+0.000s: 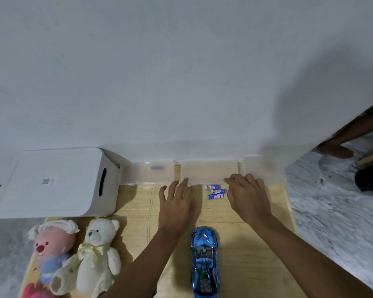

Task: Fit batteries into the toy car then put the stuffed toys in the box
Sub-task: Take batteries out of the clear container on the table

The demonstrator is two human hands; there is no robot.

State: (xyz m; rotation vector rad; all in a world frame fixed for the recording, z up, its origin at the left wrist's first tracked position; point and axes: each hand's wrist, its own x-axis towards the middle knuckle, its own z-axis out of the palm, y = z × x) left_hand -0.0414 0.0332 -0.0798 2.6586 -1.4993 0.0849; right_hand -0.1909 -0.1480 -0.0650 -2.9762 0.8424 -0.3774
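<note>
A shiny blue toy car (204, 261) stands on the wooden board (246, 254) near the bottom middle, nose pointing away from me. Three blue-and-white batteries (216, 192) lie side by side beyond it. My left hand (177, 205) hovers flat, fingers spread, left of the batteries. My right hand (247, 194) is spread just right of them, its fingertips close to the batteries. Neither hand holds anything. A white lidded box (52, 181) sits at the back left. A pink stuffed toy (52, 246) and a cream teddy bear (99, 254) lie at the front left.
Clear plastic containers (209, 172) line the white wall behind the batteries. Grey marbled floor (332, 211) lies right of the board. Another person's foot (336, 150) shows at the far right beside a dark object (370, 179). Another pink toy (32, 292) peeks in at the bottom left.
</note>
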